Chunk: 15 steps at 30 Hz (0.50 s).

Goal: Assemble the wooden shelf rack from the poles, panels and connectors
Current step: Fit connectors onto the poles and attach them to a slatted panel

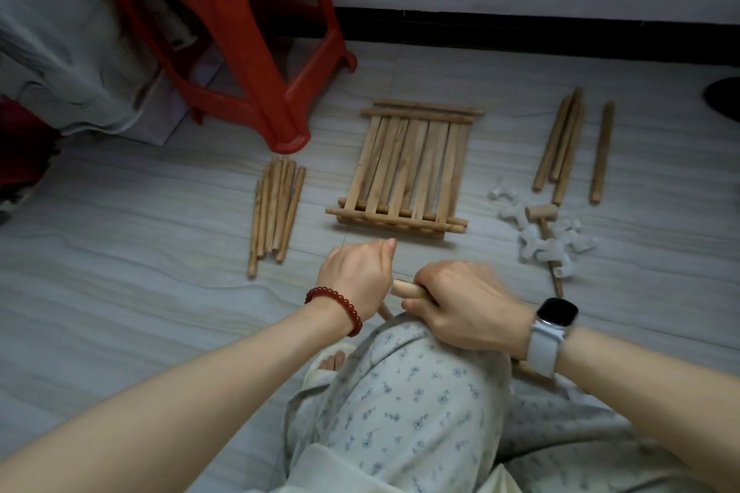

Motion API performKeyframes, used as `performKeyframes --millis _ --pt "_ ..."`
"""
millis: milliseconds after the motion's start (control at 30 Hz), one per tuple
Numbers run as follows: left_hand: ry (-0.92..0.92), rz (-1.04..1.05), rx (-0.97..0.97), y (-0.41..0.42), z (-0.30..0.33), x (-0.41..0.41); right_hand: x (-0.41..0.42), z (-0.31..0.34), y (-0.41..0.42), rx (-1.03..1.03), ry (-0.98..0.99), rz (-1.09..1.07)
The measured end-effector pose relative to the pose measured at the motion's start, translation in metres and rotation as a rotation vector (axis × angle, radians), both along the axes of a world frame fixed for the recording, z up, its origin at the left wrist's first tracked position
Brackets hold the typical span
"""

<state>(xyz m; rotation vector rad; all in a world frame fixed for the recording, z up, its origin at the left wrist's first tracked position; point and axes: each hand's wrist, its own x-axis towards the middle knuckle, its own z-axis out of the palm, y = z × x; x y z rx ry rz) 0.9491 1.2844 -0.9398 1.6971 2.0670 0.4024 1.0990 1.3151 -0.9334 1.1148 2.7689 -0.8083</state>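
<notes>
Both hands (356,276) (460,304) grip a pole (404,289) above the pale tiled floor (140,232).

Ahead of you: stacked slatted wooden panels (408,168) block the middle.
Your left: bare grey floor (140,220) before the thin-pole bundle (276,212).
Your right: translucent plastic connectors (548,240) clutter the way.

Bare forearms enter from the lower corners. The left wrist wears a red bead bracelet (335,308), the right a white-strapped smartwatch (551,326). Pale floral trousers (404,404) fill the bottom centre.
</notes>
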Motion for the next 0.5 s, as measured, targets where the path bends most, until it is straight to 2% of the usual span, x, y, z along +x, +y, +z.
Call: performKeyframes --millis 133,200,300,367,500 --pt "-0.109 -0.002 -0.071 0.010 -0.002 -0.001 0.002 0.000 0.016 -0.010 -0.025 0.018" --pt "-0.343 0.077 -0.097 0.028 -0.003 0.000 0.005 0.000 0.029 -0.006 -0.026 -0.004" --pt "-0.821 0.297 -0.058 0.057 0.000 -0.002 0.015 0.005 0.053 0.075 -0.014 -0.053" --pt "-0.993 0.289 -0.056 0.062 0.000 -0.007 0.025 0.013 0.066 0.106 0.017 -0.131" --pt "-0.989 0.036 -0.001 0.061 0.023 -0.015 0.031 0.043 0.077 0.118 0.113 -0.188"
